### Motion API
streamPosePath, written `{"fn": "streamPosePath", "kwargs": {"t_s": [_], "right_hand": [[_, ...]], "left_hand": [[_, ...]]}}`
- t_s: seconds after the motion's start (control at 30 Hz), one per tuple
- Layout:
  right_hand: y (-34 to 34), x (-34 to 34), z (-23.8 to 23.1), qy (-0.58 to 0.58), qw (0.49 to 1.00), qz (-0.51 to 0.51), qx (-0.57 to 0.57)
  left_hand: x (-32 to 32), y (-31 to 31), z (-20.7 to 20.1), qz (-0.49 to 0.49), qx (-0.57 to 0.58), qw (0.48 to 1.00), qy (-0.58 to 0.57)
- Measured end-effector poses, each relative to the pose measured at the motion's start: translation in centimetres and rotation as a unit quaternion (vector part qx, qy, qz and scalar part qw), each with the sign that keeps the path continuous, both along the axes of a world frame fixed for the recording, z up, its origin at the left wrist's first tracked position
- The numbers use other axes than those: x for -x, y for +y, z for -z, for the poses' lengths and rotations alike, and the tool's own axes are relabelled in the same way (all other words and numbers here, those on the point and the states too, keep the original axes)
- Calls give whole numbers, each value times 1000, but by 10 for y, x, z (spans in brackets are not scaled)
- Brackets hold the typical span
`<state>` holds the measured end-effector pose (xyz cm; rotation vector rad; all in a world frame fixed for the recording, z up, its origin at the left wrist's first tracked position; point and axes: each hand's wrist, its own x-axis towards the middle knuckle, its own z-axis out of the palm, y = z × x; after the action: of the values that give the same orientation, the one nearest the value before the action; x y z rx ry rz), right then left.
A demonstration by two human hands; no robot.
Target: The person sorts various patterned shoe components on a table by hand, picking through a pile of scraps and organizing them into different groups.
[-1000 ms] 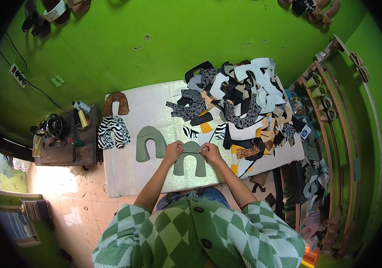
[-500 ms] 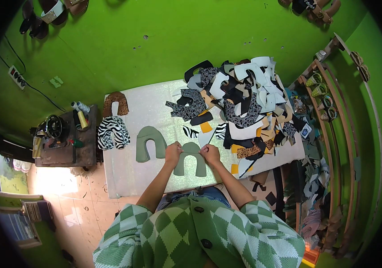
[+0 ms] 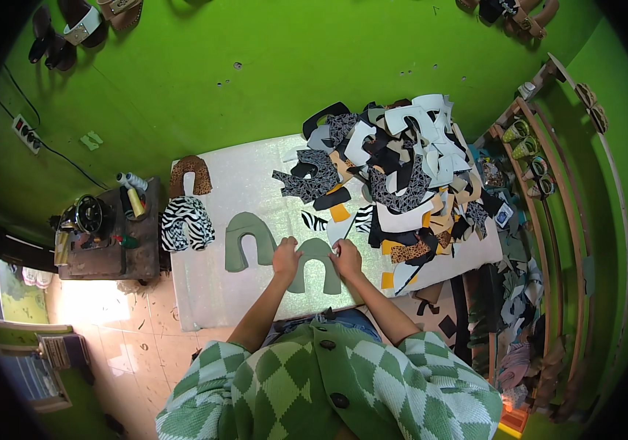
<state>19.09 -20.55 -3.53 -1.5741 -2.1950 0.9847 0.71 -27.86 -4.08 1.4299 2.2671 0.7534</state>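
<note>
An olive-green arch-shaped piece, like a sandal upper, (image 3: 316,248) lies on the pale table in front of me, its two legs pointing toward me. My left hand (image 3: 285,259) has its fingers closed at the piece's left edge. Opposite, my right hand (image 3: 346,259) pinches the right edge; a small dark spot shows at its fingertips, too small to name. Just left of my left hand lies a second olive-green arch piece (image 3: 236,249). Zebra-striped arch pieces (image 3: 187,224) and leopard-print ones (image 3: 191,174) lie along the table's left edge.
A big heap of cut scraps (image 3: 402,169) covers the table's right side. To the left stands a sewing machine (image 3: 90,214) on a dark stand with thread spools (image 3: 135,199). A wooden rack (image 3: 530,165) holds sandals at the right; a green wall rises behind the table (image 3: 241,165).
My view has shifted slightly, so the table sits a little lower. Both hands remain at the sides of the same green piece, with only a slight finger movement.
</note>
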Motion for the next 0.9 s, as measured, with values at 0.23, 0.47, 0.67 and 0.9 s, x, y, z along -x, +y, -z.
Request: {"fn": "streamPosePath", "kwargs": {"t_s": [0.23, 0.47, 0.67, 0.9], "right_hand": [[-40, -1, 4, -45, 947, -232, -217], [-59, 3, 10, -207, 909, -254, -257], [-51, 7, 9, -217, 915, -268, -210], [-60, 1, 10, -234, 916, -275, -178]], "left_hand": [[-13, -36, 18, 143, -12, 979, 148], [-24, -58, 29, 195, -8, 945, 264], [-27, -54, 26, 189, 20, 957, 221], [-29, -52, 9, 185, 43, 957, 220]]}}
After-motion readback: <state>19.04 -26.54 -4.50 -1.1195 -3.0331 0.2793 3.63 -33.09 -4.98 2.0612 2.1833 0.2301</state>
